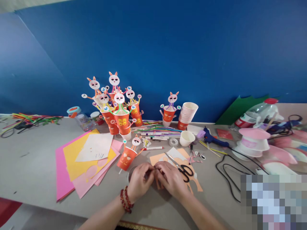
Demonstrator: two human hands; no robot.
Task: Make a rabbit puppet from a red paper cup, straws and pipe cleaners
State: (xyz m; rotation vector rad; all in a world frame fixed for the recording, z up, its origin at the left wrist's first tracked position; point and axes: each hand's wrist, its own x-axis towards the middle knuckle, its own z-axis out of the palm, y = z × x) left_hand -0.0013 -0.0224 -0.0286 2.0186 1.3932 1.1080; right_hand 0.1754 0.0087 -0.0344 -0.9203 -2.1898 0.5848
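My left hand (142, 177) and my right hand (169, 175) meet over the near middle of the table. Both are closed in a pinch, fingertips together, on something too small and hidden to name. A beaded bracelet (126, 199) circles my left wrist. Just beyond my left hand a red paper cup (127, 158) with a rabbit head and pipe-cleaner arms leans to one side. Orange paper (157, 158) with cut-outs lies beyond and under my right hand. Black-handled scissors (185, 172) rest on it, beside that hand. A round clear object (130, 174) is partly hidden by my left hand.
Behind stand several rabbit cups (122, 121), a stack of paper cups (188, 113) and loose pipe cleaners (160, 130). Coloured sheets (62, 179) lie left. To the right are a blue glue gun (213, 139), its black cable (226, 179) and a large bottle (259, 111).
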